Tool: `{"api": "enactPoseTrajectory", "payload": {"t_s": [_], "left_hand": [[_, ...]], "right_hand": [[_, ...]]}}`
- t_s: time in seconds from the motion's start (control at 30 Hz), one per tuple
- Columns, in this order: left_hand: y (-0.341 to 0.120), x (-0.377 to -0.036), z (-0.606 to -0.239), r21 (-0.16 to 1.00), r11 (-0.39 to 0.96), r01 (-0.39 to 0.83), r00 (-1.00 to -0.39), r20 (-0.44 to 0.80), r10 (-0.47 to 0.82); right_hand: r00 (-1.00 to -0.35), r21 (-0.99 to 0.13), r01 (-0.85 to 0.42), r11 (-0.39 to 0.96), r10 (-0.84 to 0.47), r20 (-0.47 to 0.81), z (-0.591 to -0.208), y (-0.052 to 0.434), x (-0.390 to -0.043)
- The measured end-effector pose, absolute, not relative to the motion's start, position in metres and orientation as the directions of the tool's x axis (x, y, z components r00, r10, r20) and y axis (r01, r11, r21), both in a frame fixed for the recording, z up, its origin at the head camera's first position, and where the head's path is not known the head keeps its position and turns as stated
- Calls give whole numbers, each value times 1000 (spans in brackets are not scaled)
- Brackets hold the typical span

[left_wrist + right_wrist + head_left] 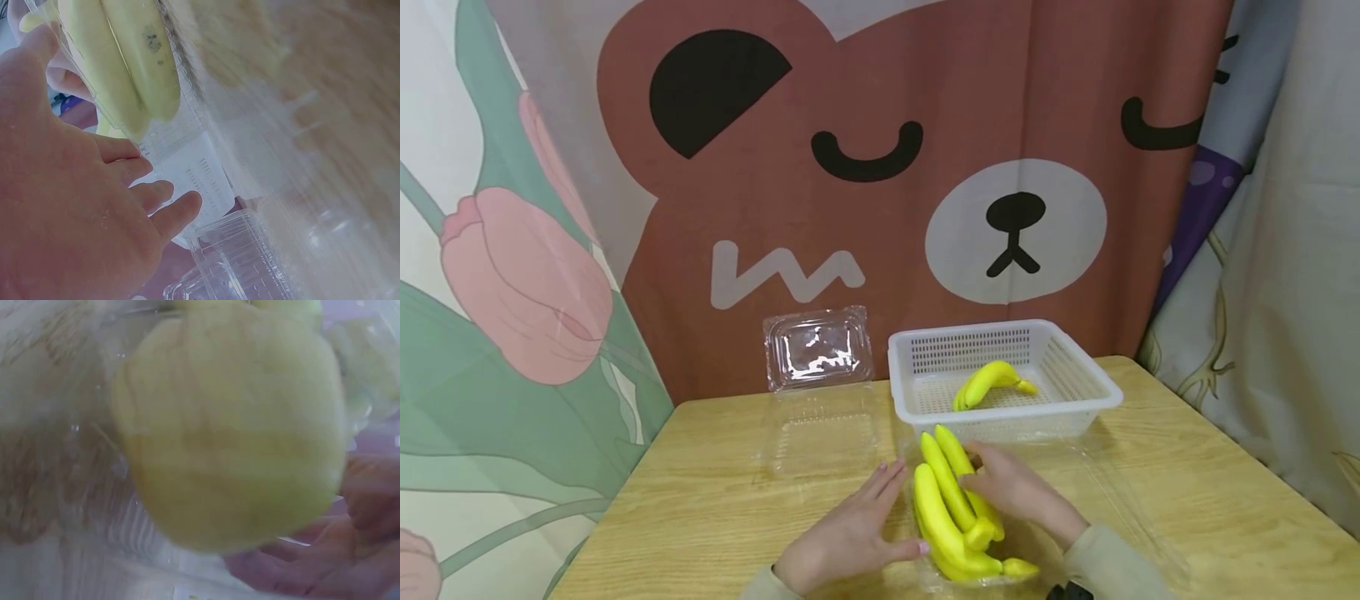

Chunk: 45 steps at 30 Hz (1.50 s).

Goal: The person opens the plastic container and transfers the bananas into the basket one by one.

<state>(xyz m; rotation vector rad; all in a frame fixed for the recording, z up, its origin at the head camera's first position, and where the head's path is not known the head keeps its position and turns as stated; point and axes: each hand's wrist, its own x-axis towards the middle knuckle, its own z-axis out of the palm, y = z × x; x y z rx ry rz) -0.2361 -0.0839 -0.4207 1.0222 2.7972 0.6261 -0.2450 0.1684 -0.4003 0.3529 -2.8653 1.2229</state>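
Observation:
Several yellow bananas [943, 508] lie in a clear plastic box [958, 581] at the front of the table, stem ends toward me. Along the box's left side is my left hand [853, 533], fingers extended and thumb near the lowest banana. In the left wrist view, that hand [81, 200] has its fingers at the clear wall beside the bananas [119, 62]. My right hand [1018, 492] grips the right-hand banana, thumb over its top. The right wrist view has a banana end [231, 431] filling the middle, with the right hand's fingers [312, 562] partly hidden behind it.
A white perforated basket [1078, 392] behind the hands holds more bananas [988, 385]. Back left on the wooden table [700, 467] stands another clear box [820, 437], its lid [817, 348] raised. A clear lid [1131, 508] lies to the right. A bear-print curtain [775, 225] hangs behind.

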Motion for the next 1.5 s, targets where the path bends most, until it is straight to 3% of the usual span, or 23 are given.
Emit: {"api": "enactPoseTrajectory", "payload": {"t_s": [0.4, 0.6, 0.97, 1.23, 1.5], "left_hand": [[-85, -237, -419, 415, 694, 589, -774, 43, 631], [-84, -238, -420, 411, 696, 589, -776, 45, 630], [-84, -239, -423, 378, 698, 608, -770, 69, 634], [-83, -238, -422, 376, 697, 611, -769, 70, 636], [-83, -236, -421, 378, 689, 618, -761, 70, 645]], "right_hand": [[-969, -794, -183, 580, -243, 46, -390, 176, -250], [-980, -804, -152, 575, -191, 49, -386, 177, -249], [-965, -804, -250, 540, -206, 162, -373, 178, -246], [-954, -821, -273, 502, -248, 166, -364, 182, -241], [-961, -780, -275, 563, -177, 211, -349, 183, -236]]}}
